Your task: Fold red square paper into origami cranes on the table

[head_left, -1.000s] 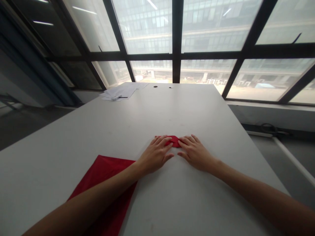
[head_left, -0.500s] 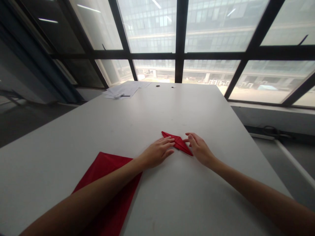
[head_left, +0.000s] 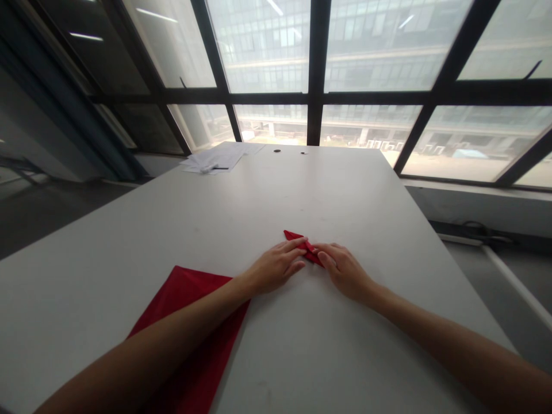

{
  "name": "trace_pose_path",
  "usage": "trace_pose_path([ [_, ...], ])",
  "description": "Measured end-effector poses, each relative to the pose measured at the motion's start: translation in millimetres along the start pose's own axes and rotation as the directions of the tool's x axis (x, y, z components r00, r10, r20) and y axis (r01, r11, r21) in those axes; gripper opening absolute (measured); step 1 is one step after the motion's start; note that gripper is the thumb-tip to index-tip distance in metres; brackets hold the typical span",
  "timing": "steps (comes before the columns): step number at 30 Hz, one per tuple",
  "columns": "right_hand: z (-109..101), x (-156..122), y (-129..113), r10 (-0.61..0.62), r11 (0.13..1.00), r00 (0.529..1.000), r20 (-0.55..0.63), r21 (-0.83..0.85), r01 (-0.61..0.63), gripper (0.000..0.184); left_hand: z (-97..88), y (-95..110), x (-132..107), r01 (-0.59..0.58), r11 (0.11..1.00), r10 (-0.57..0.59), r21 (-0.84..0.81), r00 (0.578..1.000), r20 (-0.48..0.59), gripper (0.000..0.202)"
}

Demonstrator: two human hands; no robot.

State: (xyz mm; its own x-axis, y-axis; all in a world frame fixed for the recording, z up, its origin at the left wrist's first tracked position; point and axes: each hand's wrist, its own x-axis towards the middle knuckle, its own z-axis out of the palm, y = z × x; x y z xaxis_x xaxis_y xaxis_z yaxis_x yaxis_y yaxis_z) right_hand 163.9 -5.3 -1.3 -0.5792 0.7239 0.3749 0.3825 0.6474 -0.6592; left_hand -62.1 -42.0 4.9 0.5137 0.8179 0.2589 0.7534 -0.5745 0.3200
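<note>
A small folded piece of red paper [head_left: 302,242] lies on the white table [head_left: 276,190] in front of me. My left hand [head_left: 276,267] rests flat on the table with its fingertips on the paper's left part. My right hand [head_left: 342,269] lies over the paper's right end and covers it, fingers stretched toward the left hand and thumb on the fold. Only the far tip and middle of the paper show between the two hands.
A larger sheet of red paper [head_left: 190,339] lies under my left forearm at the near left. White papers with a pen [head_left: 218,158] sit at the far left edge. Two small dark discs [head_left: 276,151] lie near the far edge, below the windows.
A second ago both hands pressed flat on the paper. The right hand then drew back, baring the long pointed fold, and has now come back over its right end.
</note>
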Motion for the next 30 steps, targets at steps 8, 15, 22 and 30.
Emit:
trace_pose_path([
  [8, -3, -2, -12, -0.073, 0.971, 0.992, 0.102, -0.218, 0.094, 0.039, 3.8, -2, 1, -0.048, 0.989, 0.046, 0.141, 0.999, 0.014, 0.048],
  [15, -1, -7, -15, -0.069, 0.854, 0.981, 0.18, -0.498, 0.151, 0.048, 4.7, 1, -2, -0.006, 0.944, -0.007, 0.331, 0.999, 0.04, 0.054],
  [22, 10, -12, 1, 0.06, 0.848, 0.957, 0.284, -0.52, 0.102, 0.083, 5.8, 13, -6, 0.104, 0.916, -0.097, 0.388, 0.995, -0.037, 0.059],
  [30, 5, -10, 5, 0.045, 0.839, 0.955, 0.294, -0.53, 0.124, 0.084, 13.9, -4, -5, -0.066, 0.956, 0.038, 0.286, 0.994, 0.099, 0.068],
])
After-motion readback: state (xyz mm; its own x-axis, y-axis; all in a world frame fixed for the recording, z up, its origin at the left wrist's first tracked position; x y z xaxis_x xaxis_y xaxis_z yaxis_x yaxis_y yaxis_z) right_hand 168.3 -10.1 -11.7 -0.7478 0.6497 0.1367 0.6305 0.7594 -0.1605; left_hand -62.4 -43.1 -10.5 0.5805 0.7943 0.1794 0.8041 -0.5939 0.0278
